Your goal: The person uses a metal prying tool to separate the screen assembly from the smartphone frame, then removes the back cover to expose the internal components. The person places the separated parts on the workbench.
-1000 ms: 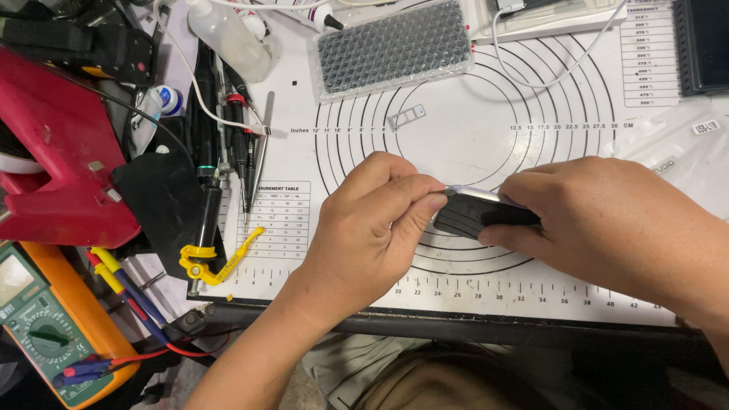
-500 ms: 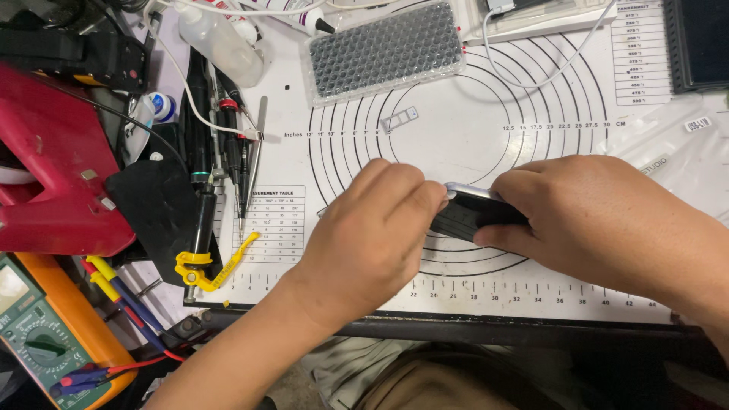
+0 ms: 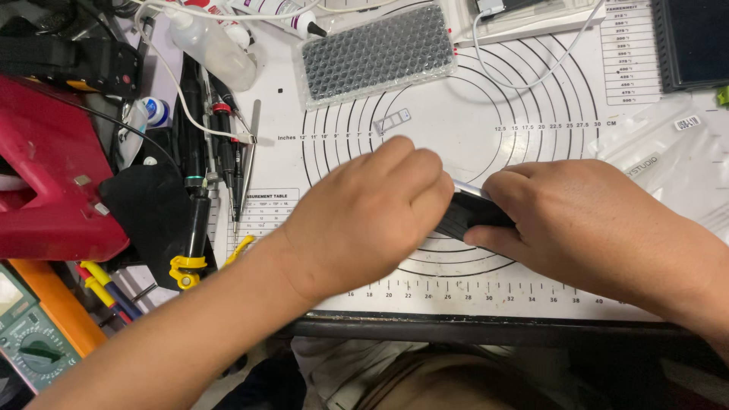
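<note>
A white silicone work mat printed with black concentric circles and ruler scales [image 3: 524, 114] covers my bench, and both my hands meet over its lower rings. To the far side sits a red plastic case with a hinged lid [image 3: 45, 182], and beside that a black folded cloth [image 3: 148, 212] under a row of dark-handled probes and drivers [image 3: 199, 144]. At the top of the mat lies a flat rectangular pack wrapped in clear bubble film [image 3: 376, 53], with a clear plastic squeeze bottle [image 3: 213, 49] up by the probes and a clear resealable bag [image 3: 668, 152] at the other edge. A green and orange multimeter [image 3: 34, 342] shows at the bottom corner.

My left hand [image 3: 364, 220] is curled, knuckles up, its fingertips closed against the near end of a slim black rectangular device with a bright metal edge [image 3: 474, 216]. My right hand [image 3: 585, 228] clamps the same device from the other end, thumb beneath and fingers over the top. The device sits between the two grips, just above the mat, tilted slightly; only a short middle stretch shows, so what my left fingertips pinch there I cannot tell. A small clear rectangular tray part [image 3: 393, 120] lies alone on the mat, beyond my left knuckles.
</note>
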